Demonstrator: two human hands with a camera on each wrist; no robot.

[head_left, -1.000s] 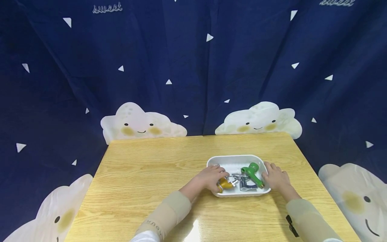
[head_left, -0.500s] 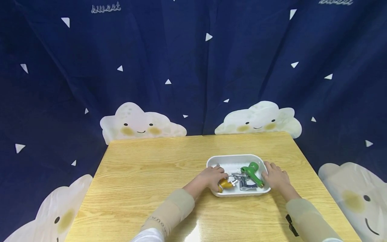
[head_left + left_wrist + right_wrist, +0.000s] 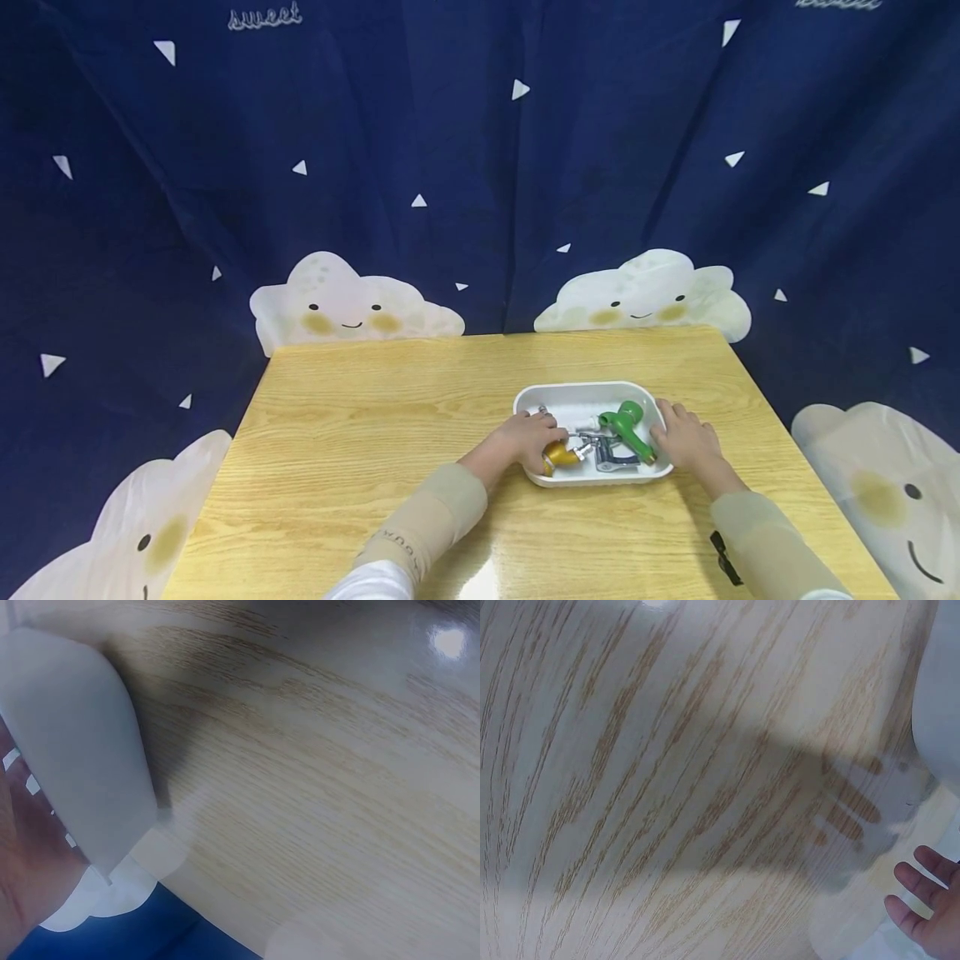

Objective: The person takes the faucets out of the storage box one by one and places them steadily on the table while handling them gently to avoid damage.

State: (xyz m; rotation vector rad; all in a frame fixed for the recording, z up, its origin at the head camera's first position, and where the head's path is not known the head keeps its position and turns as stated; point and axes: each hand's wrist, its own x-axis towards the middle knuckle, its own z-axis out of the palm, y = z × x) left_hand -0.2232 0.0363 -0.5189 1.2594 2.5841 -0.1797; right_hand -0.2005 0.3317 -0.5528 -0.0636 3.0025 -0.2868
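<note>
A white plastic tray (image 3: 573, 389) sits on the wooden table. My left hand (image 3: 525, 437) reaches over its left end, fingers curled round a yellow-orange fitting (image 3: 562, 454) with a silvery threaded-looking end; the thumb side is partly hidden. In the left wrist view, the tray's outer wall (image 3: 82, 742) covers most of that hand (image 3: 30, 862). At the tray's right end, my right hand (image 3: 686, 437) touches the rim with its thumb side. Its fingers (image 3: 919, 889) are straight and spread in the right wrist view.
Inside the tray lie a green pipe-like piece (image 3: 626, 429) with a coppery tip and a chrome metal piece (image 3: 611, 457) of unclear kind. A small silvery part (image 3: 543, 409) shows behind my left hand. A dark blue cloud-print curtain (image 3: 480, 167) hangs behind the wooden table (image 3: 360, 417).
My left forearm has shifted slightly to the right and forward, while the left hand stays at the tray's left end. My right hand and the tray look unmoved.
</note>
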